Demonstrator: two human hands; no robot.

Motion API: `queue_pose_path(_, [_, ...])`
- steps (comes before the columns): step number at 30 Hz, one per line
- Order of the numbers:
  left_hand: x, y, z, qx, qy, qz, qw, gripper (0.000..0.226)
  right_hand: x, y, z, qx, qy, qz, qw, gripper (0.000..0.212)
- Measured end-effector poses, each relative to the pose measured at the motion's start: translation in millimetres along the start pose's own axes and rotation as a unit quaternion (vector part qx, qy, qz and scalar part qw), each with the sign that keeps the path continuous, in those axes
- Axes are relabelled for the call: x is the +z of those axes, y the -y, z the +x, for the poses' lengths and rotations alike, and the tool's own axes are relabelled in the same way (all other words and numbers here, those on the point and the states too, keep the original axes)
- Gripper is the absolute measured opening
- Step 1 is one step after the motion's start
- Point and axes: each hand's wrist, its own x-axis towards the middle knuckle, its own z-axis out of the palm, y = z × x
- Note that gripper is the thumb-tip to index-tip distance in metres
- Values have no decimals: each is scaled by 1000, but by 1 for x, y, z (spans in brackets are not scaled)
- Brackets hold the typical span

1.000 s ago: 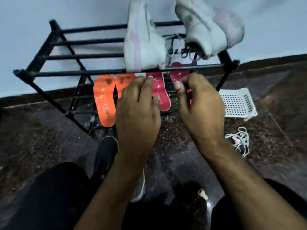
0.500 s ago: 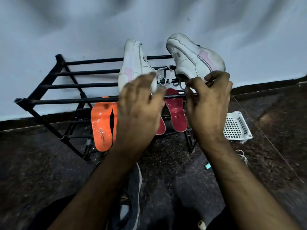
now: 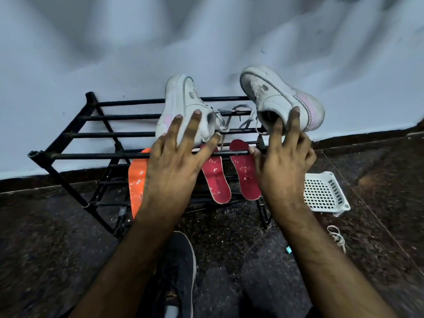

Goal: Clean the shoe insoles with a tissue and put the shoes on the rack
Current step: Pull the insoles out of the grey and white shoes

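Two white sneakers with pink patches lie on the top bars of a black metal rack [image 3: 91,134]. The left sneaker [image 3: 183,104] lies on its side; my left hand [image 3: 176,157] is spread over its heel with straight fingers. The right sneaker [image 3: 282,97] tilts against the wall at the rack's right end. My right hand [image 3: 282,157] touches its opening with two extended fingers, thumb by the front bar. Two red insoles [image 3: 218,180] and an orange insole [image 3: 136,177] lean on the lower shelf, speckled with white bits.
A white perforated plastic basket [image 3: 323,193] sits on the dark stone floor right of the rack. A loose white lace [image 3: 336,237] lies near it. A dark shoe [image 3: 181,267] rests on the floor between my arms. A pale wall stands behind the rack.
The view has tilted up, so the rack sits lower in frame. Both hands have uncurled; the fingers now stretch straight onto the sneakers instead of bending over the front bar.
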Motion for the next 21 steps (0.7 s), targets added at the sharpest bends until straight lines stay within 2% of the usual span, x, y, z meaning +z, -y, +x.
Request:
queue_pose_path(4, [-12,27,7,-144,-40,-106,983,82,-8,-1,3,-44,-16,52,998,65])
queue_pose_path(6, [-9,47,5,-205,-50,-223,952,86,-12,-2,5,-62,-19,46,997,79])
queue_pose_path(8, [-7,58,3,-203,-54,-278,937,91,-15,0,6,-70,-18,43,996,92])
queue_pose_path(11, [-10,54,2,-161,-45,-233,958,93,-17,2,7,-92,-11,34,995,99])
queue_pose_path(14, [-13,57,0,-126,-35,-203,970,90,-20,2,14,-113,-31,13,993,89])
queue_pose_path(19, [-18,73,-1,-115,18,-151,982,116,-24,2,22,-104,1,-76,992,81])
queue_pose_path(21, [-21,67,-3,-125,20,-157,979,111,-23,5,22,-105,-2,-91,990,72])
